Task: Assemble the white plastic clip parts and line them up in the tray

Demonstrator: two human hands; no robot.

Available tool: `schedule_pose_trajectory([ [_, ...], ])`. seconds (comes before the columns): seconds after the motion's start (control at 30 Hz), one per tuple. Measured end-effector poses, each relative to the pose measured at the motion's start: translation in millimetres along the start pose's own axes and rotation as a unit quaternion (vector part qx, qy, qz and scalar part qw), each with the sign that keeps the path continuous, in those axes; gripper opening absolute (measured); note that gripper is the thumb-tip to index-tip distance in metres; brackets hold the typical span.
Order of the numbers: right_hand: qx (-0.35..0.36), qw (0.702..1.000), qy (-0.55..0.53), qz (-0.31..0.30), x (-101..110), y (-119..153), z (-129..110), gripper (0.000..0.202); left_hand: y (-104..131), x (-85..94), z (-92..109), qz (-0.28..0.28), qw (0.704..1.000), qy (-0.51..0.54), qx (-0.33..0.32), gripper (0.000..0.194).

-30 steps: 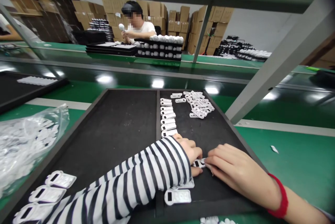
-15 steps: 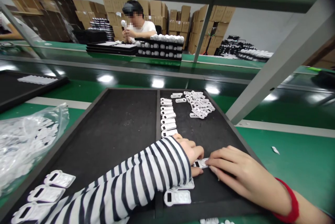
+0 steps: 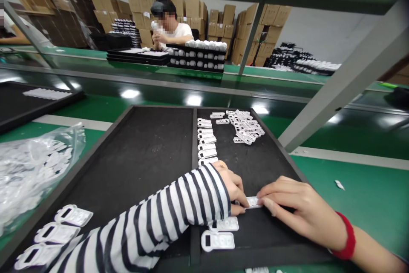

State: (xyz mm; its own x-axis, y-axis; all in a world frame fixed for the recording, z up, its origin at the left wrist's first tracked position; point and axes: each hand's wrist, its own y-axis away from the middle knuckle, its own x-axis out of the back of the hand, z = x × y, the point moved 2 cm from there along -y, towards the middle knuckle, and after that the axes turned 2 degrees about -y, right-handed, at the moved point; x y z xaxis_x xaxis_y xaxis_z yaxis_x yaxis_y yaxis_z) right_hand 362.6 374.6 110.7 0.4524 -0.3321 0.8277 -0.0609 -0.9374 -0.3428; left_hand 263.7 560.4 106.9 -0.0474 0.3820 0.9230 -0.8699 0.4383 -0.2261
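Observation:
Between my hands, low over the black tray (image 3: 159, 158), is a small white plastic cover plate (image 3: 253, 202). My left hand (image 3: 234, 188), in a striped sleeve, pinches its left end, and those fingers hide that part. On the right end, the fingertips of my right hand (image 3: 292, 209) are closed. Just below my left wrist lie two similar white plates, the nearer one (image 3: 219, 240) with a dark rectangular window. A column of matching plates (image 3: 207, 141) runs along the tray's divider beyond my left hand.
A heap of narrow white parts (image 3: 246, 126) lies at the tray's far right. Three plates (image 3: 57, 232) line the left edge. Beside the tray sits a clear bag of white pieces (image 3: 41, 166). A slanted metal post (image 3: 338, 81) rises at right. Across the bench, a person (image 3: 174, 30) works.
My left fingers now cover more of the plate's left end, its dark window out of sight. The plate's right end shows further, with my right fingertips still on it. The view has shifted slightly.

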Motion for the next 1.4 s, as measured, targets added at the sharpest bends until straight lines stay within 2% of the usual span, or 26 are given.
schedule_pose_trajectory([
  [0.13,-0.004,1.0,-0.012,-0.002,1,-1,1,0.019,0,0.8,-1,0.005,0.999,-0.037,-0.029,0.01],
  [0.23,-0.01,1.0,-0.011,0.0,1,-1,1,0.02,-1,0.0,2,0.005,0.997,-0.075,-0.032,0.009],
  [0.43,-0.01,1.0,-0.011,-0.004,1,-2,1,0.023,-1,-1.4,5,0.007,0.998,-0.05,-0.039,0.011],
  [0.77,-0.011,0.999,0.0,-0.034,5,-2,-3,0.024,-4,-4.3,14,0.008,0.988,-0.145,-0.049,0.014],
  [1.17,-0.001,0.997,0.061,-0.043,5,0,-7,0.023,2,5.5,10,0.011,0.993,-0.105,-0.058,0.025],
  [1.4,0.012,0.998,0.048,-0.041,6,-3,-7,0.024,-1,0.4,9,0.002,0.993,-0.105,-0.056,0.017],
])
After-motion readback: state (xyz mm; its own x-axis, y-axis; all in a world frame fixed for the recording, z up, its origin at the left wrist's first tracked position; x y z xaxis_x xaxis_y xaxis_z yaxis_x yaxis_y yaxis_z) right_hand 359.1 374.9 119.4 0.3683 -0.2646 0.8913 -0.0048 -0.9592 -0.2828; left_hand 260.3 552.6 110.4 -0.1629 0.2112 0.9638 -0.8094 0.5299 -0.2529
